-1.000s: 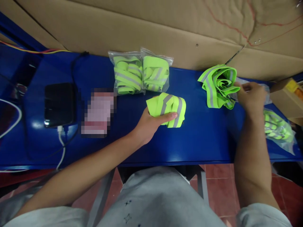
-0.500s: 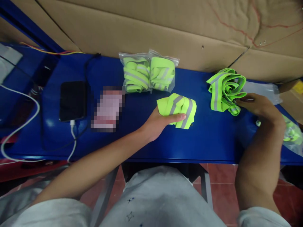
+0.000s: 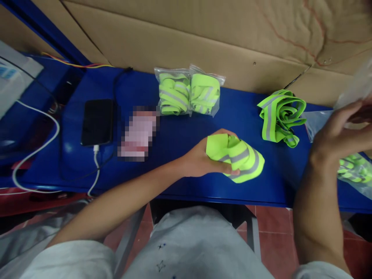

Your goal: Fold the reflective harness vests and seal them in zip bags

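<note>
My left hand [image 3: 200,159] is closed round a folded bundle of neon-yellow reflective strap [image 3: 247,159] with grey stripes, thumb on top, held above the blue table. At the right edge, my right hand [image 3: 343,128] is raised with a clear plastic bag [image 3: 356,85] at its fingers; part of the hand and bag lies outside the view. Left of that hand, a loose coil of reflective strap [image 3: 270,120] rests on the table. Two clear zip bags, the left bag [image 3: 174,95] and the right bag [image 3: 205,93], hold similar folded straps near the back.
A black phone [image 3: 97,122] with a white cable [image 3: 97,162] lies on the blue table [image 3: 186,186]. Beside it is a blurred pinkish item [image 3: 138,133]. Cardboard [image 3: 174,42] lines the back. Another plastic bag [image 3: 315,120] lies behind my right wrist, and bagged straps [image 3: 356,168] sit at the right.
My right hand has left the loose coil and moved right and up, now with a clear bag. My left hand has moved right and nearer with its bundle, which is tilted.
</note>
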{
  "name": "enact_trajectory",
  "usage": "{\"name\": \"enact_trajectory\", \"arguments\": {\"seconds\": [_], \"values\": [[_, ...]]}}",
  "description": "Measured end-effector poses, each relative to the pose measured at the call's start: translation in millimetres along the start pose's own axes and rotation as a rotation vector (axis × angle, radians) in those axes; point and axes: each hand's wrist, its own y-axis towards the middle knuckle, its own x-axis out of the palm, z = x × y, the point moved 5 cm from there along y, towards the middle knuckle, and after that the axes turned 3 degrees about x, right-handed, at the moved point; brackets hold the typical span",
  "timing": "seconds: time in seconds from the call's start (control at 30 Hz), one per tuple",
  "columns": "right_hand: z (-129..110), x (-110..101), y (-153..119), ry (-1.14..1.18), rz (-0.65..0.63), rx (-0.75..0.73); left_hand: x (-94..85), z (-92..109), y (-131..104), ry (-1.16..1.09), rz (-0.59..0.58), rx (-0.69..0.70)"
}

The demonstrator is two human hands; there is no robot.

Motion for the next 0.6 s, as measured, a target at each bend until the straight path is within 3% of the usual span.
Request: {"name": "enact_trajectory", "arguments": {"seconds": [0.03, 0.07, 0.13, 0.23, 0.33, 0.47, 0.53, 0.6], "values": [[-31.8, -13.8, -4.0, 0.055, 0.050, -0.129, 2.2, -0.8, -1.2, 0.002, -0.046, -0.022], [-64.0, -18.5, -9.0, 0.090, -0.052, -0.267, 3.4, -2.8, -2.2, -0.002, -0.082, -0.054], [-122.2, -15.3, -26.0, 0.217, -0.458, -0.570, 2.9, -8.6, -3.7, -0.005, -0.127, -0.139], [-166.4, -14.6, -44.9, 0.430, -0.788, -0.731, -1.6, -16.6, -4.3, 0.020, -0.164, -0.278], [-170.1, -13.0, -50.9, 0.622, -0.894, -0.603, -7.7, -18.8, -3.7, 0.003, -0.126, -0.366], [-156.6, -13.5, -53.2, 0.857, -0.940, -0.336, -13.2, -19.7, -2.5, -0.033, -0.064, -0.363], [-155.0, -14.6, -54.8, 0.884, -0.970, -0.325, -16.3, -21.1, -1.5, -0.002, -0.046, -0.334], [-157.9, -16.2, -57.5, 0.827, -1.002, -0.424, -20.6, -20.6, 0.3, 0.087, -0.019, -0.279]]}}
